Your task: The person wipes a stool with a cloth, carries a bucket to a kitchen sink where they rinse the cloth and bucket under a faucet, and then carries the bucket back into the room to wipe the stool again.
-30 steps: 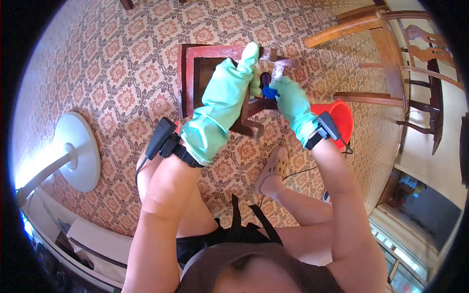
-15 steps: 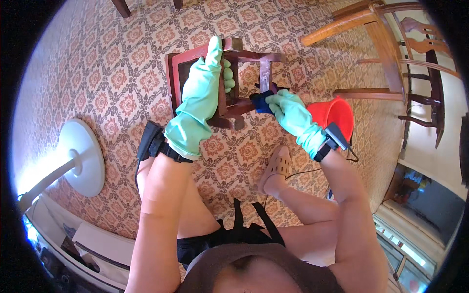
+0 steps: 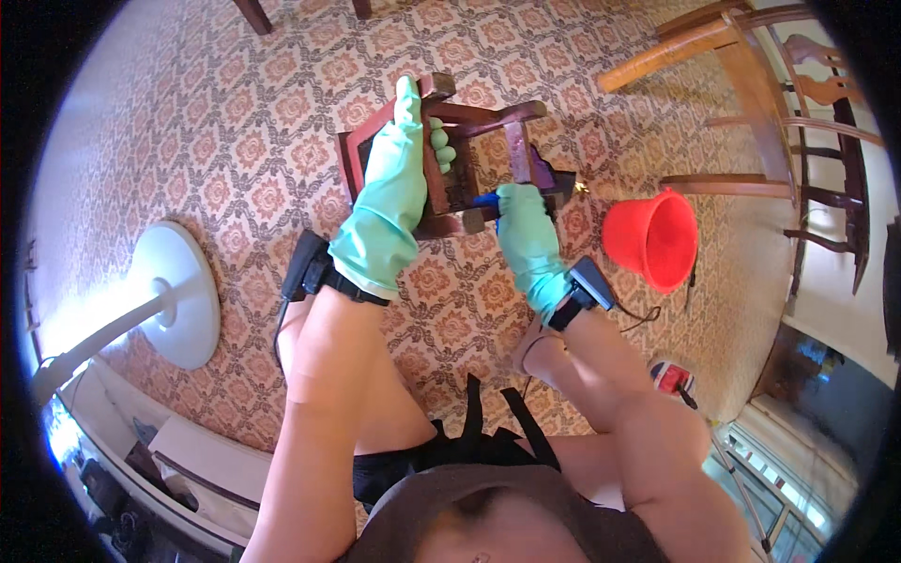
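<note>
A small dark red wooden stool [image 3: 518, 150] lies tipped over on the floor in front of me. My left hand [image 3: 392, 174], in a mint-green rubber glove, is closed around one of its rails. The thumb lies along the wood and the fingertips show on the inner side. My right hand [image 3: 527, 230], gloved alike, is closed on a blue cloth [image 3: 485, 200] pressed to the stool's lower leg. Most of the cloth is hidden by the glove. Behind the crossbar, a black and purple item [image 3: 544, 171] shows in part.
A red bucket [image 3: 631, 235] stands right of the stool. Wooden chairs [image 3: 741, 103] line the right side. A white round lamp base [image 3: 202, 291] is at left, with a white cabinet [image 3: 202, 455] below it. A red and white container [image 3: 672, 377] sits beside my right leg.
My right hand has shifted left and nearer to me with the cloth, its fingers now pointing away from me. The left hand keeps its hold. More of the bucket shows.
</note>
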`<action>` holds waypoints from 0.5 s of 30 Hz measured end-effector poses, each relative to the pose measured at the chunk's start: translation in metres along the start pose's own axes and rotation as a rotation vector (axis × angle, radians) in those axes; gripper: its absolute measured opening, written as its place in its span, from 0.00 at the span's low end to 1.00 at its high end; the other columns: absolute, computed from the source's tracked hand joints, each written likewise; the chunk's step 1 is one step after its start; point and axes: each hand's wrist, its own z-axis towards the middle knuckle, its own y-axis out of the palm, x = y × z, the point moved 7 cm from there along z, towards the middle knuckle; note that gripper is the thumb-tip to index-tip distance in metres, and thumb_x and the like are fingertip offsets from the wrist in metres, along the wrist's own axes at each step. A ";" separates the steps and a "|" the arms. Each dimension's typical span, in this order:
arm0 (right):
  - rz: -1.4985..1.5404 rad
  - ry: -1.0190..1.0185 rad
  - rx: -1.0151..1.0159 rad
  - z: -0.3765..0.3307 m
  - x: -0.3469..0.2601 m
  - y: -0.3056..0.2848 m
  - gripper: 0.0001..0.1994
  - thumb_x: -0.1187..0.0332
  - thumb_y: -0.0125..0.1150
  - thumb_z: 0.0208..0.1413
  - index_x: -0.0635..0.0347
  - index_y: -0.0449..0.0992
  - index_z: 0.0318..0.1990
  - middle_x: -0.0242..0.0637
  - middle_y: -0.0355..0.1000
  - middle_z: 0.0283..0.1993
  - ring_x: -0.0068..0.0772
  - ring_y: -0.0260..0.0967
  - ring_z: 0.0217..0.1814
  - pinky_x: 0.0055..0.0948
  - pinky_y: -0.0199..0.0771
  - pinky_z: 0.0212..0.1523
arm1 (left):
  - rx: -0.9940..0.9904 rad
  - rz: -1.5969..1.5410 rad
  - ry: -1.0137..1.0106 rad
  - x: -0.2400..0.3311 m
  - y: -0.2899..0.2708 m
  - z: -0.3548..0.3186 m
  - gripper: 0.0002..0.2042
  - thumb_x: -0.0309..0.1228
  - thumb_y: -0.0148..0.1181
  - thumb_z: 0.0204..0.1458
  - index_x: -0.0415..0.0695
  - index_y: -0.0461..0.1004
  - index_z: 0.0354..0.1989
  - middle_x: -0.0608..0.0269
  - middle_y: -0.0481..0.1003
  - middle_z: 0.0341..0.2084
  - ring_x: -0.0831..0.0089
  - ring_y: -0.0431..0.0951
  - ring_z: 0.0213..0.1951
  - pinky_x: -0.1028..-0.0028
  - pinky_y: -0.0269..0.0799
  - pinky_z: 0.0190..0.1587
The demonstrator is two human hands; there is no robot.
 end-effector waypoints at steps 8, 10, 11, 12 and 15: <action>0.971 0.456 -0.184 -0.032 -0.052 -0.005 0.08 0.72 0.53 0.64 0.63 0.70 0.48 0.37 0.71 0.37 0.30 0.69 0.37 0.32 0.72 0.39 | 0.027 -0.133 0.017 0.001 0.006 -0.003 0.29 0.63 0.54 0.55 0.44 0.71 0.31 0.67 0.70 0.23 0.74 0.72 0.24 0.71 0.74 0.30; 0.916 0.433 -0.083 -0.025 -0.047 -0.033 0.13 0.63 0.52 0.66 0.60 0.71 0.52 0.34 0.72 0.41 0.22 0.68 0.30 0.20 0.69 0.27 | -0.032 -0.147 0.049 0.000 0.004 0.004 0.32 0.64 0.53 0.55 0.39 0.73 0.39 0.63 0.74 0.27 0.71 0.77 0.31 0.69 0.77 0.37; 0.942 0.488 -0.038 -0.025 -0.029 -0.044 0.14 0.61 0.51 0.67 0.59 0.71 0.53 0.34 0.72 0.42 0.23 0.68 0.29 0.20 0.69 0.26 | -0.079 -0.249 -0.002 -0.002 0.016 0.001 0.33 0.62 0.53 0.56 0.37 0.72 0.42 0.58 0.75 0.31 0.64 0.78 0.35 0.65 0.77 0.42; 0.984 0.535 -0.010 -0.024 -0.015 -0.051 0.16 0.58 0.50 0.67 0.59 0.71 0.54 0.35 0.73 0.42 0.23 0.68 0.29 0.20 0.68 0.25 | -0.107 -0.344 -0.041 0.002 0.019 -0.002 0.33 0.61 0.52 0.57 0.35 0.71 0.45 0.53 0.77 0.35 0.58 0.80 0.40 0.60 0.77 0.47; 1.473 0.305 0.041 0.010 0.001 -0.084 0.16 0.58 0.48 0.69 0.58 0.73 0.53 0.33 0.72 0.44 0.22 0.68 0.31 0.20 0.69 0.28 | -0.374 -0.504 -0.017 0.003 0.024 0.012 0.33 0.56 0.51 0.60 0.32 0.67 0.53 0.41 0.73 0.49 0.49 0.74 0.54 0.53 0.69 0.58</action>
